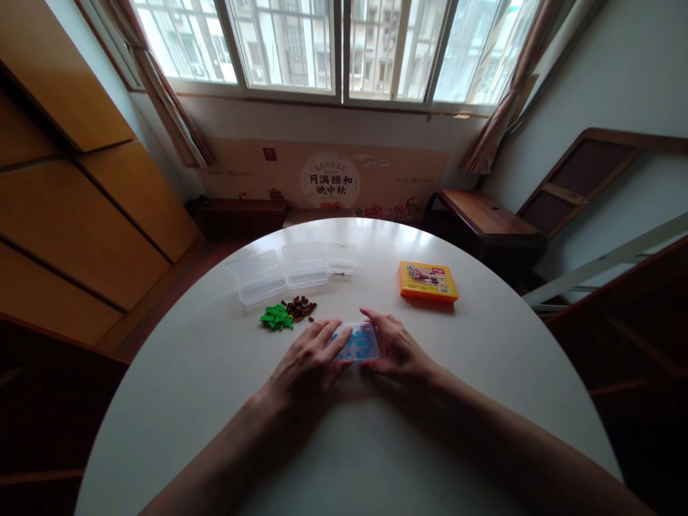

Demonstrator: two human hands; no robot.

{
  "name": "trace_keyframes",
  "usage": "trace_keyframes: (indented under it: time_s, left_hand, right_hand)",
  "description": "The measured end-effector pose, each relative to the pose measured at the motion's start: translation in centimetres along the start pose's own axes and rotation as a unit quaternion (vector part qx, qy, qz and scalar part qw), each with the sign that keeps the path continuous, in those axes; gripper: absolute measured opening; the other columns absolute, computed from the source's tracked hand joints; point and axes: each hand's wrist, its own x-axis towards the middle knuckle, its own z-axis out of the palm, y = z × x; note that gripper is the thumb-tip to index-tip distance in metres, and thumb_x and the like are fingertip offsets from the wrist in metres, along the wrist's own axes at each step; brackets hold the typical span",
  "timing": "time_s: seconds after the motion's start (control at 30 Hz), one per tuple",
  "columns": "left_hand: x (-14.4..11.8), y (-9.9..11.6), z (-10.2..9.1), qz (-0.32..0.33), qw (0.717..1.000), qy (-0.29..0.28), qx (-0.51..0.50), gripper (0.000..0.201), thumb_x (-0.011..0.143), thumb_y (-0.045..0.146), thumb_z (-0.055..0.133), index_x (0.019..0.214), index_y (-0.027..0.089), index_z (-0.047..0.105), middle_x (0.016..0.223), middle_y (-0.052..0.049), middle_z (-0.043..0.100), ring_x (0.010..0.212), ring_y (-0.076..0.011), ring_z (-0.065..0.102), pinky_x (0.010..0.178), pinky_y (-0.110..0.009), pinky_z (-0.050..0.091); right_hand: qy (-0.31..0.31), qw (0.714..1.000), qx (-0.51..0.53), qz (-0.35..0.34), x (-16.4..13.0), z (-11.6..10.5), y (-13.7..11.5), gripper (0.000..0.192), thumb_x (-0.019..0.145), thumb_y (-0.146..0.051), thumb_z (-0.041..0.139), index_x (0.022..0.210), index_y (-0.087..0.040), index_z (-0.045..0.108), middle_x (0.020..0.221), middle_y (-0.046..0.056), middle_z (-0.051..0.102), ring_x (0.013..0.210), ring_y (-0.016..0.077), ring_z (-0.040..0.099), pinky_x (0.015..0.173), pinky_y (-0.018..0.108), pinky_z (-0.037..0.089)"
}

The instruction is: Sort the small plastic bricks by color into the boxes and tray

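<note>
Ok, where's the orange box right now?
In the head view the orange box lies flat on the white round table, right of centre, apart from both hands, beyond the right hand and right of the clear plastic containers.

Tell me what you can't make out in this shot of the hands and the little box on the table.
- Small clear box, head view: both hands, left hand and right hand, cover its ends; whether it is lidded is unclear.
- Blue pieces inside: too small to tell their shape or number.
- Orange box: label print too small to read.
- Brown pieces and green pieces: too small to count.
</note>
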Motion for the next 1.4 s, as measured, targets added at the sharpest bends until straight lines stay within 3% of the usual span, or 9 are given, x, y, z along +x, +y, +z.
trace_keyframes:
  time_s: [0.27,0.57,0.77,0.87,1.0,1.13,1.23,1.3,1.4]
  left_hand:
    - [0.3,0.5,-0.1,0.015,1.000,0.015,0.012,0.042,0.089,0.041,0.054,0.121,0.014,0.057,0.118,-0.019,0.061,0.109,-0.0318,0.058,0.092,-0.049,0.050]
    - [0.2,0.8,0.4,0.017,0.998,0.025,0.047,0.042,0.093,0.042,0.047,0.120,0.012,0.057,0.117,-0.020,0.061,0.108,-0.0319,0.058,0.092,-0.049,0.050]
    - [1.1,1.3,-0.3,-0.020,0.996,0.079,-0.031,0.034,0.095,0.040,0.042,0.097,0.015,0.065,0.092,-0.013,0.068,0.084,-0.0235,0.065,0.078,-0.038,0.053]
    - [1.4,1.0,-0.6,-0.081,0.985,0.112,-0.099,0.031,0.092,0.043,0.049,0.092,0.018,0.066,0.087,-0.009,0.070,0.079,-0.0215,0.067,0.075,-0.034,0.054]
    - [0.9,-0.4,-0.1,-0.241,0.921,0.182,-0.244,0.039,0.085,0.053,0.058,0.102,0.018,0.064,0.089,-0.007,0.071,0.078,-0.0210,0.069,0.072,-0.032,0.055]
    - [0.5,-1.4,0.8,-0.340,0.826,0.195,-0.405,0.046,0.085,0.060,0.052,0.083,0.015,0.063,0.072,-0.005,0.067,0.062,-0.0185,0.066,0.054,-0.028,0.053]
    - [0.7,-1.2,0.9,-0.358,0.775,0.204,-0.478,0.049,0.082,0.062,0.055,0.081,0.013,0.062,0.070,-0.006,0.066,0.061,-0.0187,0.064,0.054,-0.029,0.053]
    - [1.0,-0.9,0.8,-0.335,0.744,0.213,-0.538,0.056,0.078,0.066,0.057,0.097,0.013,0.062,0.085,-0.010,0.068,0.072,-0.0213,0.067,0.064,-0.033,0.055]
    - [1.4,-0.1,0.6,-0.278,0.714,0.194,-0.613,0.078,0.061,0.060,0.077,0.121,0.016,0.051,0.111,-0.014,0.064,0.095,-0.0268,0.066,0.080,-0.038,0.055]
  right_hand:
    - [0.020,0.998,-0.050,-0.020,-0.2,0.8,-0.4,0.082,0.067,-0.042,0.076,0.138,-0.017,0.044,0.126,0.015,0.059,0.111,0.0310,0.054,0.099,0.048,0.040]
    - [0.025,0.999,-0.018,0.009,-0.2,0.8,-0.8,0.082,0.066,-0.038,0.078,0.137,-0.013,0.044,0.131,0.016,0.055,0.116,0.0296,0.051,0.102,0.046,0.040]
    - [-0.014,1.000,-0.011,0.006,-0.3,0.6,-1.0,0.087,0.063,-0.030,0.079,0.141,-0.020,0.041,0.132,0.014,0.054,0.120,0.0313,0.048,0.104,0.049,0.036]
    - [-0.029,0.999,-0.006,0.028,-0.2,0.6,-1.3,0.096,0.062,-0.030,0.080,0.145,-0.020,0.034,0.134,0.014,0.052,0.120,0.0323,0.048,0.105,0.051,0.034]
    - [-0.027,0.999,0.032,0.029,0.0,0.6,-0.8,0.100,0.060,-0.030,0.082,0.145,-0.018,0.033,0.124,0.013,0.057,0.116,0.0318,0.050,0.105,0.051,0.034]
    - [0.016,0.986,0.163,0.044,0.0,0.6,-0.2,0.097,0.061,-0.033,0.083,0.143,-0.020,0.034,0.122,0.012,0.056,0.105,0.0275,0.057,0.095,0.045,0.047]
    - [0.035,0.964,0.252,0.075,0.0,0.9,-0.4,0.102,0.057,-0.035,0.086,0.143,-0.019,0.032,0.122,0.013,0.055,0.098,0.0253,0.061,0.086,0.041,0.053]
    - [0.041,0.949,0.299,0.087,0.1,1.2,-0.6,0.103,0.057,-0.035,0.086,0.143,-0.020,0.031,0.120,0.013,0.056,0.095,0.0242,0.063,0.083,0.040,0.055]
    - [0.071,0.928,0.352,0.100,0.4,1.5,-0.8,0.096,0.056,-0.034,0.086,0.138,-0.024,0.037,0.123,0.013,0.054,0.099,0.0242,0.061,0.080,0.037,0.056]
